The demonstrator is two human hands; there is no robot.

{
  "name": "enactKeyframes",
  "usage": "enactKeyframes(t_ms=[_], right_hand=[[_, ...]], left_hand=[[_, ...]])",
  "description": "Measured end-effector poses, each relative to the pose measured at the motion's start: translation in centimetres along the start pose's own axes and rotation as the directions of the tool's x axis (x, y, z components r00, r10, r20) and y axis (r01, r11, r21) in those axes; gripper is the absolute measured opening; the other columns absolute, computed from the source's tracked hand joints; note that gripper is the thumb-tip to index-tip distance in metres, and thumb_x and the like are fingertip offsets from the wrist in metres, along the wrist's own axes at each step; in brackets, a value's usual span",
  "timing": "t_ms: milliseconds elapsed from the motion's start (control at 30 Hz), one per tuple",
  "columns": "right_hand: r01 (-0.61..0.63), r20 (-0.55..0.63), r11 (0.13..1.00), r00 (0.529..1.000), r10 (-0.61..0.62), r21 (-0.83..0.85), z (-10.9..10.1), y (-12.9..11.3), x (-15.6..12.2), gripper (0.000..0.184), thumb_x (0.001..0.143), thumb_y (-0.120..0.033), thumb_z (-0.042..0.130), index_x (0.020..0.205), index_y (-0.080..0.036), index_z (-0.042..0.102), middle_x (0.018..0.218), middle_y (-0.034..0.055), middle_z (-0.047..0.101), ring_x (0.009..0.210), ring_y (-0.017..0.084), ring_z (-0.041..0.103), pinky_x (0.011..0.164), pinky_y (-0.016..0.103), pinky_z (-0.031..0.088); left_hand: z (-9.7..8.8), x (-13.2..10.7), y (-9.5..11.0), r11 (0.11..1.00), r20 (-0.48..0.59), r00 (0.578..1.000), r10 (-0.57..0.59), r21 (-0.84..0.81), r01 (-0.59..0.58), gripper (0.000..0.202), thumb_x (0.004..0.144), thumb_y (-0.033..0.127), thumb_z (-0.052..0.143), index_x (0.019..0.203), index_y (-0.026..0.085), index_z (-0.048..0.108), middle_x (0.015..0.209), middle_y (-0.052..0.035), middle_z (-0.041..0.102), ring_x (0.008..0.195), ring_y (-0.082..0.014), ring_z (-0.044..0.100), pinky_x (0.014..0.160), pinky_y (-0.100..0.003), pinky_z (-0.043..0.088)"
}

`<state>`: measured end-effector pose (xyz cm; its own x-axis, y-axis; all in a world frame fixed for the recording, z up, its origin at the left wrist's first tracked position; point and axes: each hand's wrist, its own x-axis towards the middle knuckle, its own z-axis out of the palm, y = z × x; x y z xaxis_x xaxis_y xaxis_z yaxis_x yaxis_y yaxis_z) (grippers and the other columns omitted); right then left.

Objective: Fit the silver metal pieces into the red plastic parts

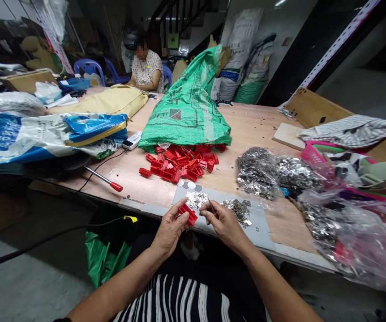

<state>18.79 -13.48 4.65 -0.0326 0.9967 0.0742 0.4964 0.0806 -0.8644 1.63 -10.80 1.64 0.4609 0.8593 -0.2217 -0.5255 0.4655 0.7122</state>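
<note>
My left hand (173,226) is closed on a red plastic housing (190,216), a small hollow box form, held at the table's near edge. Just to its right, my right hand (222,220) is pinched shut, with a thin dark piece (210,205) between the fingers; its kind is too small to tell. Beyond the hands lies a scatter of small shiny metal pieces (197,199). A darker heap of metal parts (238,209) rests beside my right hand on a grey sheet (260,230). Farther back, many red housings (179,163) spill from a green woven sack (186,107).
Clear bags of metal parts (258,172) lie at the right, near a pink basket (314,154). A red-tipped metal lever (107,180) juts out at the left, by a blue-white sack (45,134). Another person (149,67) sits across the table.
</note>
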Motion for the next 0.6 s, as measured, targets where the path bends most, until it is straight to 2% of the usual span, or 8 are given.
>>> enactKeyframes(t_ms=[167,400,600], right_hand=[[0.089,-0.033,0.996,0.995,-0.089,-0.001,1.06,-0.33,-0.39,0.014,0.09,-0.026,0.052,0.08,-0.021,0.059,0.08,0.003,0.058,0.075,0.017,0.053,0.069,0.028,0.041],[0.101,0.001,0.994,0.995,-0.101,0.037,0.86,-0.13,-0.83,0.017,0.091,-0.031,0.052,0.08,-0.022,0.06,0.08,0.0035,0.056,0.074,0.018,0.051,0.069,0.03,0.041],[0.052,0.052,0.996,0.997,-0.056,0.074,0.71,-0.17,-0.98,0.021,0.089,-0.039,0.055,0.081,-0.022,0.063,0.081,0.0029,0.057,0.071,0.017,0.049,0.066,0.029,0.04]], left_hand=[[0.43,0.01,0.26,1.0,0.02,1.0,-0.009,-0.028,0.01,0.051,0.072,0.026,0.075,0.121,0.022,0.06,0.095,-0.0035,0.065,0.08,-0.0117,0.061,0.074,-0.026,0.05],[0.37,0.36,0.43,0.999,0.052,0.998,0.018,0.028,-0.019,0.047,0.074,0.028,0.073,0.118,0.022,0.06,0.1,-0.0039,0.064,0.083,-0.0126,0.061,0.073,-0.025,0.049],[0.49,0.33,0.49,0.998,0.073,0.997,0.02,0.052,-0.024,0.049,0.073,0.029,0.074,0.119,0.021,0.06,0.098,-0.0037,0.064,0.084,-0.0133,0.061,0.076,-0.027,0.048]])
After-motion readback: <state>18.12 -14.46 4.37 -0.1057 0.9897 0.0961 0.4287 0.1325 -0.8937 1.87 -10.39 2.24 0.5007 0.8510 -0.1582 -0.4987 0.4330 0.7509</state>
